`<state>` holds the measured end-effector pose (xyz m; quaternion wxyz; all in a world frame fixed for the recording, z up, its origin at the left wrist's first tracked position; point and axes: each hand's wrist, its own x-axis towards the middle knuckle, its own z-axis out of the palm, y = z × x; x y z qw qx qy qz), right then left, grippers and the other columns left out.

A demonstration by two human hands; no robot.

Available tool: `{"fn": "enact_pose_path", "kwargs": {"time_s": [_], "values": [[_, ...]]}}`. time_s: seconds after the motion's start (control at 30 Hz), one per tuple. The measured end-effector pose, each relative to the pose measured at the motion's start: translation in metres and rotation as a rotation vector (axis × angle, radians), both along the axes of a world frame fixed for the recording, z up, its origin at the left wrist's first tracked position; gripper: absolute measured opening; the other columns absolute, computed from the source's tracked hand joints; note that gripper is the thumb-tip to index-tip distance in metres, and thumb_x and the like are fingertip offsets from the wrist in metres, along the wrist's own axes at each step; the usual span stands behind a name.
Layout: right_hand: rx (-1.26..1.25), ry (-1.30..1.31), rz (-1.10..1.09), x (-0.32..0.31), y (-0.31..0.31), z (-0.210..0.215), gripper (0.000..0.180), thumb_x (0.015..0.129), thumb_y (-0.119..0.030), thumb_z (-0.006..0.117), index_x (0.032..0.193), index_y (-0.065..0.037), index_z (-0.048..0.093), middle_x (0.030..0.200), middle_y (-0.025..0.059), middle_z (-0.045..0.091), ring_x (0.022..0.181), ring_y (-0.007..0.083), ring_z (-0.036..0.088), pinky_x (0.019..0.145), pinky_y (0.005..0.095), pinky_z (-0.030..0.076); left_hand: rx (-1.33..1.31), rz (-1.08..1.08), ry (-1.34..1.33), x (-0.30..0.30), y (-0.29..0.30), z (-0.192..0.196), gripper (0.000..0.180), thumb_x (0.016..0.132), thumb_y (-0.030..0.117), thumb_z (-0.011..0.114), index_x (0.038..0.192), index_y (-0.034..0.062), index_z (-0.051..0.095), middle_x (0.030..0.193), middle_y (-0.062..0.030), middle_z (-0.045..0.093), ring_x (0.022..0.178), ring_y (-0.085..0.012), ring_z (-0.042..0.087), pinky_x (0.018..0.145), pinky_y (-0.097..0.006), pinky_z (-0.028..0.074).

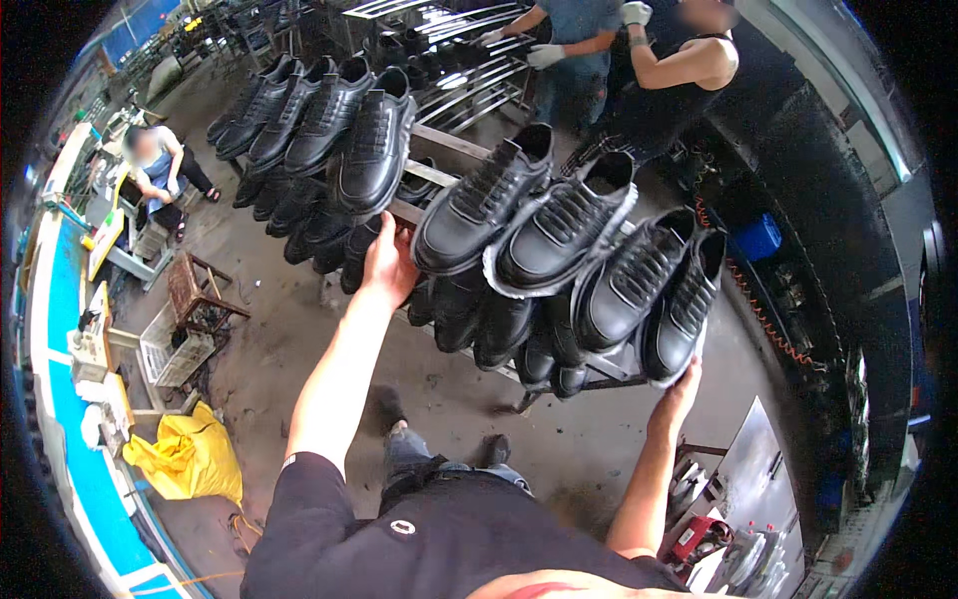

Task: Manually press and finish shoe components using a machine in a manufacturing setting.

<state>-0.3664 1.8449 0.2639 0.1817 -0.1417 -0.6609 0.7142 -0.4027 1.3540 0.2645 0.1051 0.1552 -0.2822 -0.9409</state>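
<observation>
Grey floor [579, 444] is showing below
Left hand [393, 262] and right hand [679, 397] are bracketing four black shoes [561, 232], exact grip unclear

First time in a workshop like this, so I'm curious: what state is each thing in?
Upper shoes: lined up, toes toward wearer.
Rack: loaded on two levels.
Left hand: at the rack, grip unclear.
Right hand: at the rightmost upper shoe, grip unclear.
Yellow bag: crumpled.
Co-worker's hand: gloved.
</observation>
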Motion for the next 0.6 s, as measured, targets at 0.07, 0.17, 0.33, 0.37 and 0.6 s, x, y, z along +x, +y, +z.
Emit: {"fn": "enact_pose_path", "kwargs": {"time_s": [0.07, 0.17, 0.33, 0.37, 0.6], "values": [[0.017, 0.008, 0.081, -0.012, -0.039, -0.011, 0.056, 0.105, -0.044, 0.045, 0.144, -0.004, 0.046, 0.142, 0.0082, 0.052, 0.132, 0.0197, 0.047, 0.113, 0.0359, 0.031, 0.032, 0.023, -0.019, -0.007, -0.061, -0.013, 0.050, 0.104, 0.049, 0.046, 0.131, 0.0077, 0.053, 0.120, -0.0063, 0.063, 0.113, -0.0219, 0.059, 0.102, -0.040, 0.045], [0.067, 0.014, 0.104, -0.029, -0.105, -0.035, 0.059, 0.104, -0.045, 0.046, 0.146, -0.003, 0.043, 0.145, 0.0097, 0.050, 0.133, 0.0200, 0.046, 0.114, 0.0363, 0.030, -0.097, 0.097, -0.062, 0.000, -0.133, -0.004, 0.051, 0.103, 0.049, 0.049, 0.130, 0.0059, 0.053, 0.117, -0.0075, 0.062, 0.110, -0.0221, 0.059, 0.101, -0.040, 0.046], [0.083, 0.067, 0.130, -0.070, -0.177, -0.074, 0.061, 0.105, -0.043, 0.042, 0.146, 0.002, 0.041, 0.147, 0.0140, 0.045, 0.138, 0.0245, 0.039, 0.117, 0.0403, 0.025, -0.093, 0.006, -0.183, -0.028, -0.201, -0.026, 0.060, 0.098, 0.057, 0.054, 0.133, 0.0082, 0.053, 0.130, -0.0120, 0.059, 0.115, -0.0272, 0.057, 0.101, -0.049, 0.041], [-0.020, 0.068, 0.226, -0.082, -0.200, -0.076, 0.062, 0.105, -0.043, 0.041, 0.148, 0.003, 0.039, 0.149, 0.0149, 0.043, 0.139, 0.0257, 0.038, 0.118, 0.0416, 0.025, -0.118, -0.035, -0.258, -0.046, -0.237, -0.053, 0.049, 0.098, 0.054, 0.055, 0.120, 0.0100, 0.059, 0.110, -0.0114, 0.063, 0.097, -0.0256, 0.060, 0.086, -0.048, 0.047], [-2.126, 0.374, 1.166, -0.107, -0.134, -0.149, 0.071, 0.105, -0.047, 0.037, 0.153, 0.004, 0.027, 0.158, 0.0185, 0.030, 0.146, 0.0282, 0.028, 0.122, 0.0448, 0.018, 0.029, -0.001, -0.038, -0.066, -0.226, -0.058, 0.037, 0.101, 0.052, 0.050, 0.100, 0.0165, 0.059, 0.084, 0.0008, 0.061, 0.079, -0.0188, 0.062, 0.069, -0.041, 0.050]]}}
